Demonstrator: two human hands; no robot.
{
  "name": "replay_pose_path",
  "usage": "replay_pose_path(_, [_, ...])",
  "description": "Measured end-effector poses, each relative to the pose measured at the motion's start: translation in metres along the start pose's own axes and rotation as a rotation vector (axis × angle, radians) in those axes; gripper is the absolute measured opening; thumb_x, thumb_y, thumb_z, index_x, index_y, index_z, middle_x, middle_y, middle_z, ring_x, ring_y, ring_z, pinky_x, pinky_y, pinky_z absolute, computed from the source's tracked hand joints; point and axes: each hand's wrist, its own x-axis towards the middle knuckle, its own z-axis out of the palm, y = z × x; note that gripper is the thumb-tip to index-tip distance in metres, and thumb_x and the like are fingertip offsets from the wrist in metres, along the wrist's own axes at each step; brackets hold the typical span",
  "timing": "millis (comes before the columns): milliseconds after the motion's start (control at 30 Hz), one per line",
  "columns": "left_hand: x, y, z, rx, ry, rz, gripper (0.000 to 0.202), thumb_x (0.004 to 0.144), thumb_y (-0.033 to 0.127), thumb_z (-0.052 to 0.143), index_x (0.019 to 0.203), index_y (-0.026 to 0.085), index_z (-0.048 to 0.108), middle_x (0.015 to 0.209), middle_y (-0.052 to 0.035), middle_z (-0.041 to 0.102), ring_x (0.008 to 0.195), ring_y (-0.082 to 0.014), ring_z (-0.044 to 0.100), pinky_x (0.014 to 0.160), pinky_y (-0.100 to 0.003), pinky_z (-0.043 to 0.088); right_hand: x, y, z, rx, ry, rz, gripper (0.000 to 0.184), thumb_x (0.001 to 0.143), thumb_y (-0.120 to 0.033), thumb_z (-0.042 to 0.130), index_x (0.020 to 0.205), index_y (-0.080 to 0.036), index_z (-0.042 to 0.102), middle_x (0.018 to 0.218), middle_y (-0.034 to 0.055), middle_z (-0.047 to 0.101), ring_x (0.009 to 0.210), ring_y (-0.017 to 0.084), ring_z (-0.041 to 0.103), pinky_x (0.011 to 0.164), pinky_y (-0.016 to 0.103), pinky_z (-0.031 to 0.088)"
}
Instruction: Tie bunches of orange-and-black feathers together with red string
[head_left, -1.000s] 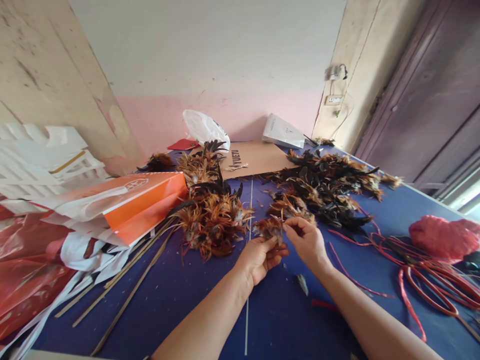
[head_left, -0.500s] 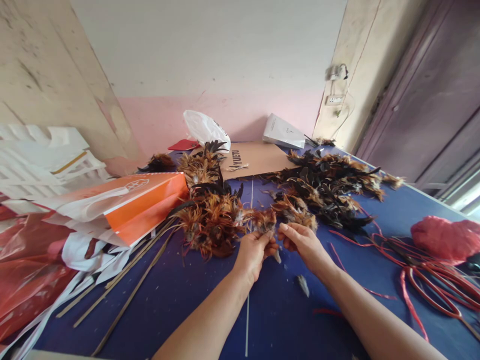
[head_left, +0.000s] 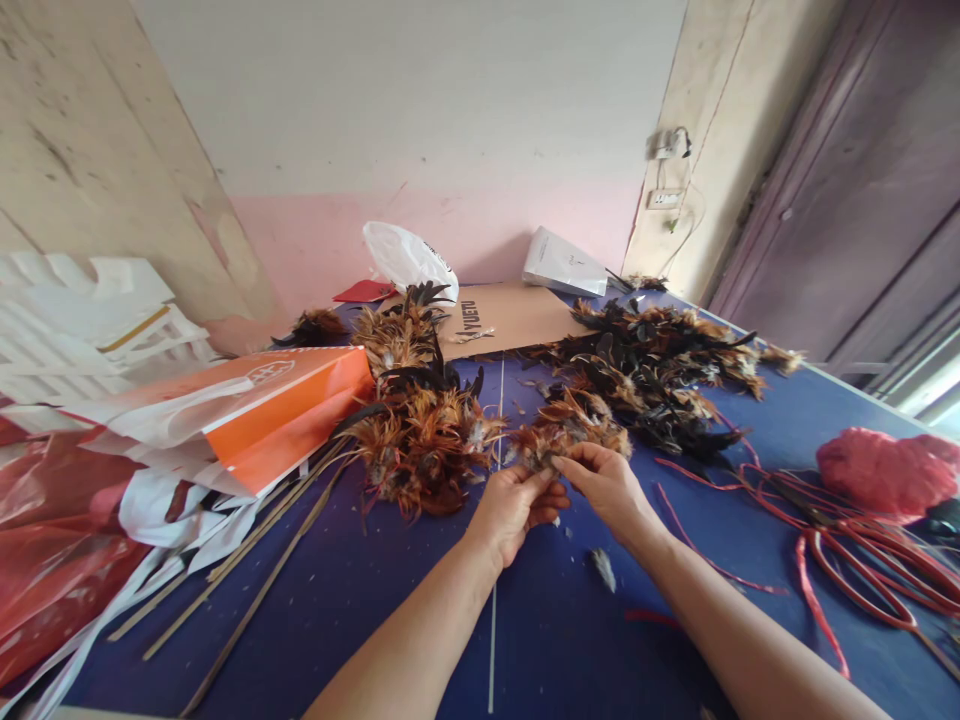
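My left hand pinches the base of a small bunch of brown feathers over the blue table. From the right, my right hand meets it, thumb and fingertips closed at the same bunch; the fingertips of both hands almost touch. A pile of reddish-brown feathers lies to the left of the hands. More brown feathers sit just behind my right hand. Farther right spreads a larger heap of black and brown feathers.
An orange paper bag lies on the left above thin sticks. Flat cardboard lies at the back, near a white plastic bag and a grey box. Red-handled scissors, red string and a pink plastic bundle are at right.
My right hand has moved left and its fingertips have come onto the feather bunch in my left hand. The view has shifted slightly.
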Motion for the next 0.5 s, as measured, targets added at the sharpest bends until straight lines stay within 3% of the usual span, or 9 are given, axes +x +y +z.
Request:
replay_pose_path(200, [0.000,0.001,-0.002,0.001,-0.046,-0.006,0.018,0.065,0.025,0.069,0.071,0.011,0.062,0.062,-0.0056,0.064,0.052,-0.0104,0.060,0.045,-0.016,0.046,0.000,0.003,0.000,-0.044,-0.015,-0.027,0.023,0.066,-0.037,0.060,0.061,-0.015,0.055,0.053,-0.0047,0.046,0.049,0.008,0.039,0.047,0.020,0.031])
replay_pose_path(367, [-0.002,0.005,-0.001,0.116,-0.074,0.065,0.022,0.065,0.031,0.068,0.064,0.010,0.062,0.056,-0.0039,0.061,0.047,-0.0095,0.057,0.042,-0.016,0.044,0.000,0.005,-0.001,0.116,-0.072,0.029,0.025,0.066,-0.039,0.061,0.064,-0.016,0.052,0.049,-0.0062,0.043,0.045,0.007,0.034,0.043,0.020,0.027])
replay_pose_path(500, [0.001,0.019,-0.011,0.078,0.017,0.208,0.020,0.066,0.028,0.066,0.074,0.010,0.064,0.064,-0.0061,0.065,0.056,-0.0113,0.061,0.044,-0.015,0.044,0.007,0.007,-0.008,0.190,-0.001,0.032,0.028,0.069,-0.043,0.057,0.065,-0.016,0.052,0.046,-0.0065,0.041,0.042,0.006,0.033,0.042,0.020,0.026])
